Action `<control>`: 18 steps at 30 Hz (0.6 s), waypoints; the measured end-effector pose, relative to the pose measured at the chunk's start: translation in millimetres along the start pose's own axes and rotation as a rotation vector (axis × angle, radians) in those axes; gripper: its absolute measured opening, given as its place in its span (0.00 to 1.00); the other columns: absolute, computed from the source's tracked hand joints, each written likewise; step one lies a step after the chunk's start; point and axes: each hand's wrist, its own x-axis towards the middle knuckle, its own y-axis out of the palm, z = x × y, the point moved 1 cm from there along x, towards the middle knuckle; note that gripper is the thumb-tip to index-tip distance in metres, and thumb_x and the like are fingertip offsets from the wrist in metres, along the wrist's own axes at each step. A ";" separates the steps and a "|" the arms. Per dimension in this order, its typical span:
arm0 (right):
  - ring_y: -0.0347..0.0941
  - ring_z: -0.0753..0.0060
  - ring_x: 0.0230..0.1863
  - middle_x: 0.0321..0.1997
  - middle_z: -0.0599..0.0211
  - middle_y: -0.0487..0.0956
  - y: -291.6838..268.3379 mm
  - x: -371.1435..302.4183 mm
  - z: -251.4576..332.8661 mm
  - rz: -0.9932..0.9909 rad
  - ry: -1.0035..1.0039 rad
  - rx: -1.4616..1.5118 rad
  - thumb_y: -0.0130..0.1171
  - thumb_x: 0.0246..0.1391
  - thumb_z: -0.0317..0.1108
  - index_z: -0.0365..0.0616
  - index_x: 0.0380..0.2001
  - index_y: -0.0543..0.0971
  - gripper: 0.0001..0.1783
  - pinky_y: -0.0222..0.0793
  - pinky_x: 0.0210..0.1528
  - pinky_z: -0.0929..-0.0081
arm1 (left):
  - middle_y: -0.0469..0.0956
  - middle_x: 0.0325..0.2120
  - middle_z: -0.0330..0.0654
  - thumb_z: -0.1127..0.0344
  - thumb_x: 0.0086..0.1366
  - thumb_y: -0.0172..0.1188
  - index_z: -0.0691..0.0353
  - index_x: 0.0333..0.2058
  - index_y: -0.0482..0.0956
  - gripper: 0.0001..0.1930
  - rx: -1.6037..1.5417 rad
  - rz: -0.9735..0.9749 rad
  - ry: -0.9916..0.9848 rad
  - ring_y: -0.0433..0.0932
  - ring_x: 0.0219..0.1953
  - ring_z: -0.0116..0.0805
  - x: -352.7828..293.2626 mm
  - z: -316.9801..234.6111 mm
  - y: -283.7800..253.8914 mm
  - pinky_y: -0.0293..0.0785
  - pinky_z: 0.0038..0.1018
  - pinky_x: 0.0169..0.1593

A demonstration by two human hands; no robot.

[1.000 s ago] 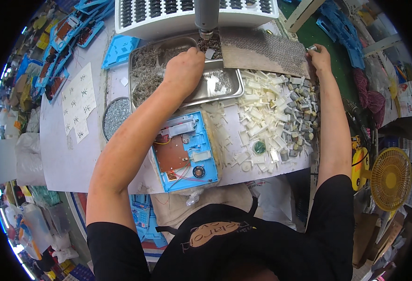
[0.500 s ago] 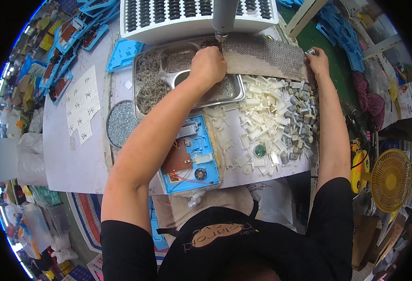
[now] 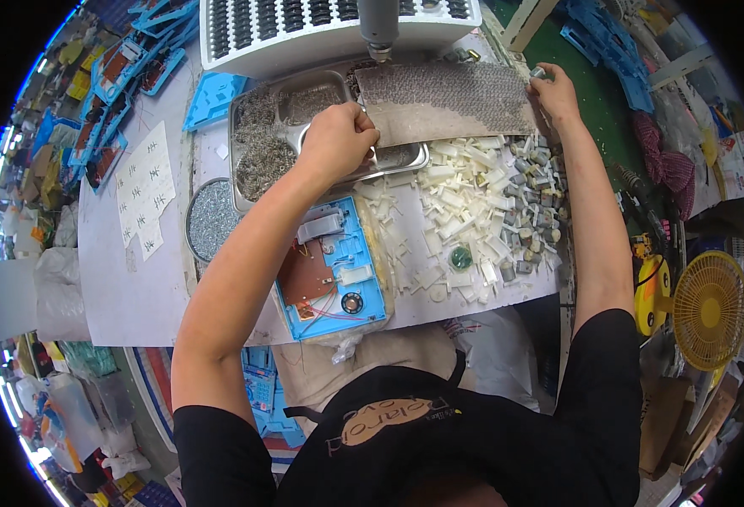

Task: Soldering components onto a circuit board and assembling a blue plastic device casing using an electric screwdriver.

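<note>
My left hand point(image 3: 335, 144) is closed in a pinch over the right side of a metal compartment tray point(image 3: 235, 173), beside the left end of a grey, rough-textured board point(image 3: 448, 97). Whatever its fingertips hold is hidden or too small to name. At the board's right end, my right hand point(image 3: 558, 97) grips a small silvery cylinder point(image 3: 538, 73) between thumb and fingers. Piles of thin metal pieces point(image 3: 266, 160) lie in the tray's left compartments. Just past the board's far left corner, the tip of an upright metal tool point(image 3: 379, 42) points down.
White plastic parts point(image 3: 460, 194) and small grey-and-white pieces point(image 3: 536, 203) heap in front of the board. A blue casing point(image 3: 359, 304) with wires lies nearest me. Left are a round dish of small metal bits point(image 3: 211, 221) and paper point(image 3: 146, 190). A white foam box point(image 3: 338, 42) stands behind.
My left hand has come back toward me and left, away from the spot under the tool tip. My right hand still holds the cylinder. The whole view has shifted slightly.
</note>
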 end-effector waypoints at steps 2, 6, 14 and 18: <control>0.81 0.77 0.35 0.35 0.63 0.84 -4.3 -0.1 1.8 0.005 0.005 0.002 0.61 0.57 0.26 0.39 0.59 0.75 0.25 0.72 0.36 0.78 | 0.85 0.25 0.49 0.67 0.58 0.66 0.66 0.30 0.83 0.08 0.009 -0.021 0.036 0.86 0.30 0.42 -1.3 -1.4 -1.8 0.80 0.36 0.40; 0.82 0.75 0.36 0.33 0.63 0.85 -27.4 -5.0 -0.6 -0.136 -0.164 -0.139 0.63 0.56 0.29 0.41 0.58 0.76 0.25 0.74 0.41 0.76 | 0.85 0.26 0.46 0.69 0.62 0.65 0.69 0.35 0.84 0.08 -0.141 -0.085 0.066 0.85 0.29 0.34 -13.4 -0.8 -12.8 0.80 0.30 0.38; 0.76 0.83 0.30 0.27 0.73 0.81 -54.0 -276.9 118.7 0.425 -0.031 0.334 0.64 0.57 0.25 0.42 0.57 0.77 0.23 0.70 0.36 0.81 | 0.80 0.39 0.47 0.76 0.66 0.61 0.68 0.36 0.81 0.02 -0.592 -0.217 0.121 0.81 0.38 0.33 -198.6 30.5 -71.2 0.80 0.26 0.36; 0.72 0.86 0.28 0.26 0.72 0.80 -40.8 -325.0 87.0 0.559 0.098 0.181 0.63 0.56 0.23 0.42 0.56 0.77 0.23 0.67 0.34 0.82 | 0.78 0.34 0.50 0.81 0.66 0.57 0.70 0.36 0.76 0.02 -0.793 -0.145 -0.039 0.80 0.32 0.34 -263.6 30.1 -46.3 0.82 0.27 0.32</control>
